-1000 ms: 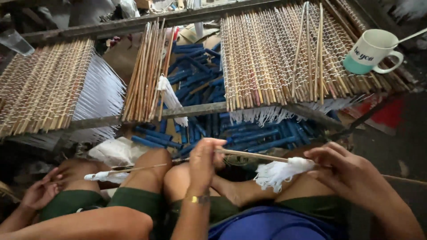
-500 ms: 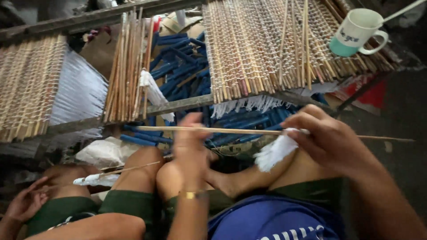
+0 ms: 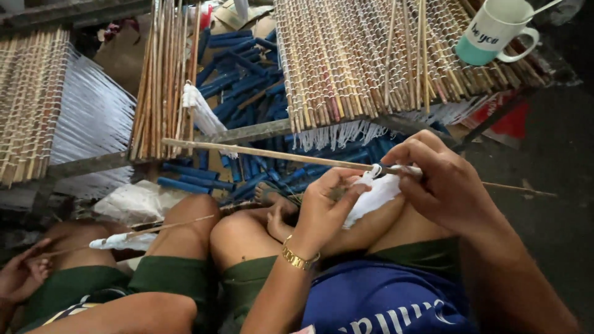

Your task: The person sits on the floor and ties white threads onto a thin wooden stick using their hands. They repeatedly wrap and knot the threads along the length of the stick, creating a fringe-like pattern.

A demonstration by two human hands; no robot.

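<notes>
My right hand (image 3: 447,184) grips a long thin bamboo stick (image 3: 266,154) that runs left to right above my knees. A bundle of white thread (image 3: 375,193) hangs from the stick just under that hand. My left hand (image 3: 325,207), with a gold bracelet at the wrist, pinches the white thread next to the right hand. I sit cross-legged in green shorts and a blue shirt.
A woven mat of bamboo sticks (image 3: 371,62) lies on a frame ahead, with a white and teal mug (image 3: 492,31) on it. Loose sticks (image 3: 162,80) and another mat (image 3: 31,105) lie to the left. Blue tubes (image 3: 247,68) are piled below. Another person's hand (image 3: 21,272) holds a threaded stick at left.
My left hand has left the stick's left part and come right to the white thread. The stick's left end has risen a little, and the view has shifted.
</notes>
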